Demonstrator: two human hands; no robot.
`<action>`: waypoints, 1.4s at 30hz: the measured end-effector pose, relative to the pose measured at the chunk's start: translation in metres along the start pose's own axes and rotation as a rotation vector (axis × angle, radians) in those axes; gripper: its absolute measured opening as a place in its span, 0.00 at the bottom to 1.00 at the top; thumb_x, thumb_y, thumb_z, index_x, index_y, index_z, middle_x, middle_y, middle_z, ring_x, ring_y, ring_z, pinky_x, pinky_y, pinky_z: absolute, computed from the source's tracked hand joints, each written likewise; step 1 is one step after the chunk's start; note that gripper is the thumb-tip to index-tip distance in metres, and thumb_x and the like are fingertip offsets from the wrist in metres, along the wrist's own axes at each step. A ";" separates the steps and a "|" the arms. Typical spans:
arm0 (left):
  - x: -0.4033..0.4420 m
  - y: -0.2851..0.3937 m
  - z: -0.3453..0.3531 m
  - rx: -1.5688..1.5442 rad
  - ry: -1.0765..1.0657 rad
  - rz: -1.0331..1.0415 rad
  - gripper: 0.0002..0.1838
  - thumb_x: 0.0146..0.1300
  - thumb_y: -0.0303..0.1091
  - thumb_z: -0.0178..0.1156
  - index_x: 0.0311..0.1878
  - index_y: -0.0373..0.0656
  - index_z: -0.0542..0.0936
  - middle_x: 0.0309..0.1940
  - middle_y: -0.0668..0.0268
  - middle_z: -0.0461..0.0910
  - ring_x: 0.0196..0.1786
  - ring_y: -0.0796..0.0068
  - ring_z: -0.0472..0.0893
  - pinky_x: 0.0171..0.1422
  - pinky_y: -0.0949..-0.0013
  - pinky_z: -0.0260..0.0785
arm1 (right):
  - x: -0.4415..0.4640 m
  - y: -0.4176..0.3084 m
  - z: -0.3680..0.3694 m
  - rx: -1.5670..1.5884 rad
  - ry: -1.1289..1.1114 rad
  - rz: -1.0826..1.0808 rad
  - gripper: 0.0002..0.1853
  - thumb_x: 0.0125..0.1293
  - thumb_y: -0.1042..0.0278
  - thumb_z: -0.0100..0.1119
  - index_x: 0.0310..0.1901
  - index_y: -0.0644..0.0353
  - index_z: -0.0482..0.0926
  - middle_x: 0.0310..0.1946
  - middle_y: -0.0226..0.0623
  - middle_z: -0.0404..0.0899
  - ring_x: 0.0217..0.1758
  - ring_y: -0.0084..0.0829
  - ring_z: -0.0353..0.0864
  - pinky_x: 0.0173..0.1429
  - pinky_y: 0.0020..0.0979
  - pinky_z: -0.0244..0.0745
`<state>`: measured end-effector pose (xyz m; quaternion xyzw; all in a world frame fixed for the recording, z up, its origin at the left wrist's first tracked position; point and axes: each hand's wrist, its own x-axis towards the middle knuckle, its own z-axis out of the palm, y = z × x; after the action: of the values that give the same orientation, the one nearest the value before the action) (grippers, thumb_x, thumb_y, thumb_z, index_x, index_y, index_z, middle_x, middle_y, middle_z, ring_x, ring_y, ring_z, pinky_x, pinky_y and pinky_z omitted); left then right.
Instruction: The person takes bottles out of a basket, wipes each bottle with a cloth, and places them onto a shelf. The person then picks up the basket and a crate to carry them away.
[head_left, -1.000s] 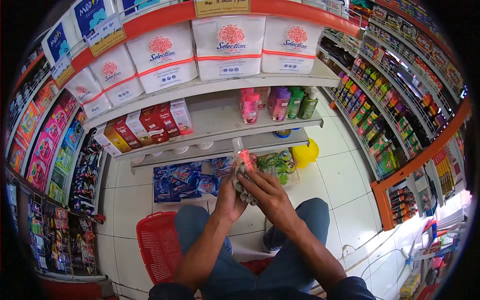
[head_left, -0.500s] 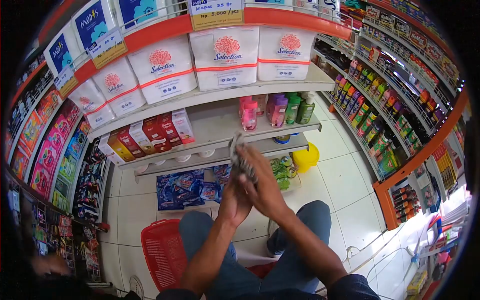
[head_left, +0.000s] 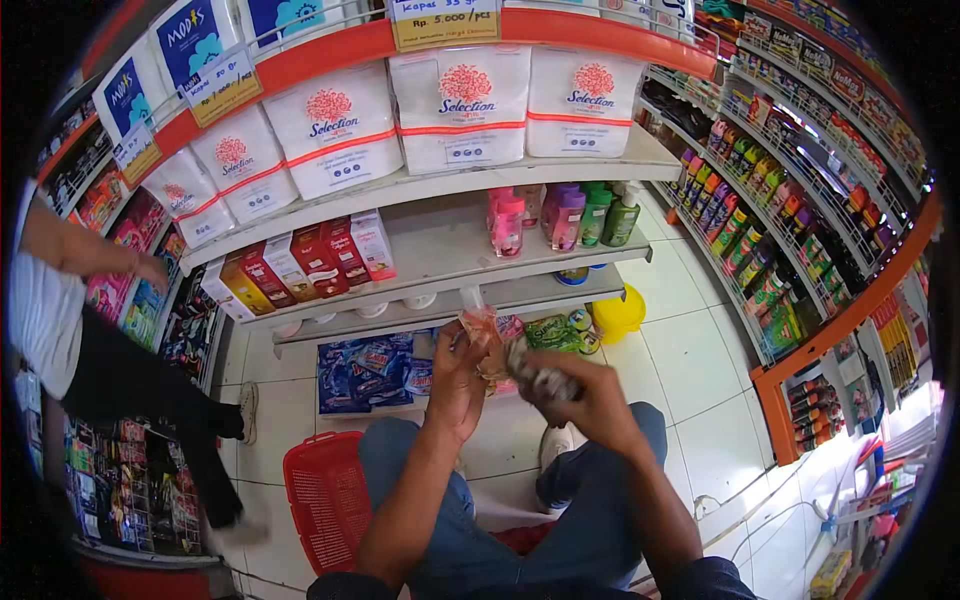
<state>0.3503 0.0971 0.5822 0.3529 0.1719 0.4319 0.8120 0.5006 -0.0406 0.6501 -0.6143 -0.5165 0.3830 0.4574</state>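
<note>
My left hand [head_left: 457,385] is closed around a small, see-through pinkish bottle [head_left: 482,328], held up in front of the lower shelves. Just to the right, my right hand [head_left: 598,400] grips a crumpled grey cloth [head_left: 545,382], partly smeared by motion. The cloth's upper end is close to the bottle; whether they touch I cannot tell. Beyond my hands, pink, purple and green bottles [head_left: 566,222] stand on the middle shelf.
Cotton packs [head_left: 458,110] line the upper shelf, with boxes [head_left: 322,262] below. Blue packets [head_left: 365,375] lie low down by a yellow tub [head_left: 619,312]. A red basket [head_left: 325,490] sits beside my left leg. At the left, a person in black trousers [head_left: 150,400] walks past.
My hands have moved apart, the right one going right with the cloth, and the pinkish bottle now shows in the left. A person has come into view at the left.
</note>
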 end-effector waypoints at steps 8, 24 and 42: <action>-0.017 -0.001 0.029 -0.054 -0.040 -0.157 0.19 0.76 0.31 0.55 0.67 0.52 0.68 0.66 0.62 0.74 0.66 0.66 0.76 0.69 0.55 0.74 | 0.042 -0.019 0.023 -0.481 0.389 -0.526 0.34 0.61 0.73 0.68 0.70 0.49 0.72 0.71 0.50 0.69 0.69 0.50 0.71 0.73 0.44 0.68; -0.016 0.018 0.030 -0.067 -0.023 -0.044 0.20 0.80 0.34 0.48 0.73 0.50 0.65 0.65 0.60 0.75 0.62 0.65 0.80 0.67 0.58 0.76 | -0.003 0.001 0.026 -0.680 0.154 -0.522 0.33 0.43 0.78 0.76 0.57 0.50 0.83 0.63 0.39 0.78 0.64 0.48 0.74 0.65 0.43 0.77; -0.021 0.018 0.014 -0.201 -0.103 -0.354 0.33 0.80 0.61 0.38 0.75 0.48 0.65 0.67 0.65 0.74 0.66 0.67 0.77 0.70 0.58 0.71 | 0.020 -0.002 0.039 -0.807 0.316 -0.675 0.28 0.50 0.74 0.73 0.57 0.50 0.84 0.61 0.39 0.77 0.65 0.48 0.73 0.68 0.42 0.73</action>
<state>0.3360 0.0805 0.6039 0.2558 0.1454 0.2788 0.9142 0.4671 -0.0141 0.6409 -0.5912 -0.7158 -0.1102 0.3549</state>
